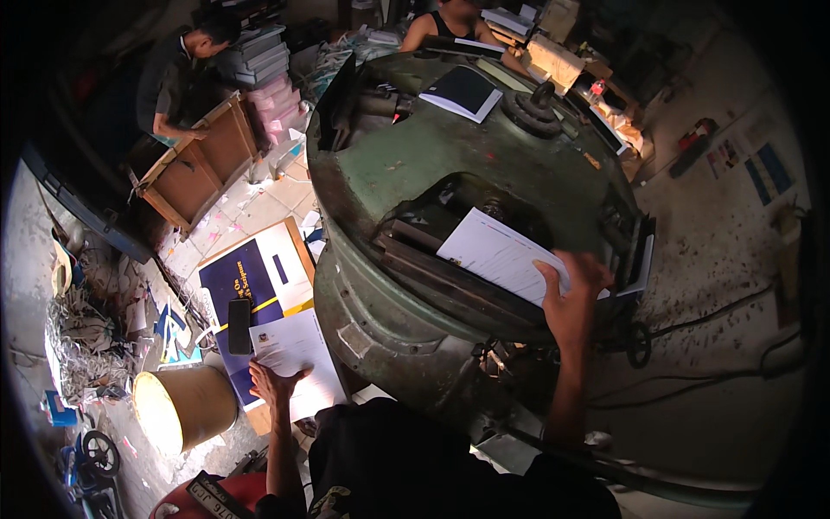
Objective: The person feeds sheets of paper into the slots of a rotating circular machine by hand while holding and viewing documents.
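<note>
At the machine's near side, my right hand [572,290] grips the right end of a white printed booklet [493,251]. Its thumb lies on the top page and the other fingers are partly hidden beyond the paper. The booklet rests at a dark slot in the big round green machine [380,169]. On the left, my left hand [275,382] lies with fingers apart on a white printed sheet or stack [298,342]. Beneath that paper is a navy, white and yellow printed sheet [233,281] on a board. A black phone [239,327] sits beside the stack.
A dark-covered booklet [458,91] lies on the machine top, near a round metal knob [536,108]. A person [186,78] handles a wooden frame [194,177] at far left; another [450,26] is behind the machine. A tan bin [194,406] and paper scraps [95,337] flank my left.
</note>
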A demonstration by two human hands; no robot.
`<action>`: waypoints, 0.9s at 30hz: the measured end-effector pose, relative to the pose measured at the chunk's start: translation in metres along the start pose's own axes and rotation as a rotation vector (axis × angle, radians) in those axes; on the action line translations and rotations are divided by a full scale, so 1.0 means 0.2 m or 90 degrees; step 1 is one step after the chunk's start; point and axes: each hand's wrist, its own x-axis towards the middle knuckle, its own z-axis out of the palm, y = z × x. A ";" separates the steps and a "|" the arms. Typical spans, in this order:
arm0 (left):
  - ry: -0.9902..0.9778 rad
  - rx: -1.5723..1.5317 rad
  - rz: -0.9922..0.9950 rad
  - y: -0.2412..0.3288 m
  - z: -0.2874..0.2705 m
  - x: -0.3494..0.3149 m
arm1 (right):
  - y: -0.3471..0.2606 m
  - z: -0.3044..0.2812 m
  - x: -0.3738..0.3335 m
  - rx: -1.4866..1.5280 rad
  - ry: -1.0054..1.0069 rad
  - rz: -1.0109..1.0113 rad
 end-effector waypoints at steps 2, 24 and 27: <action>-0.004 -0.015 0.005 0.01 0.01 0.00 | 0.01 0.02 -0.01 0.005 -0.010 -0.006; 0.013 -0.059 0.037 0.01 0.02 -0.01 | 0.35 0.04 -0.10 0.050 -0.189 0.033; 0.015 -0.055 0.034 0.01 0.01 -0.02 | 0.38 0.01 -0.13 0.026 -0.215 0.136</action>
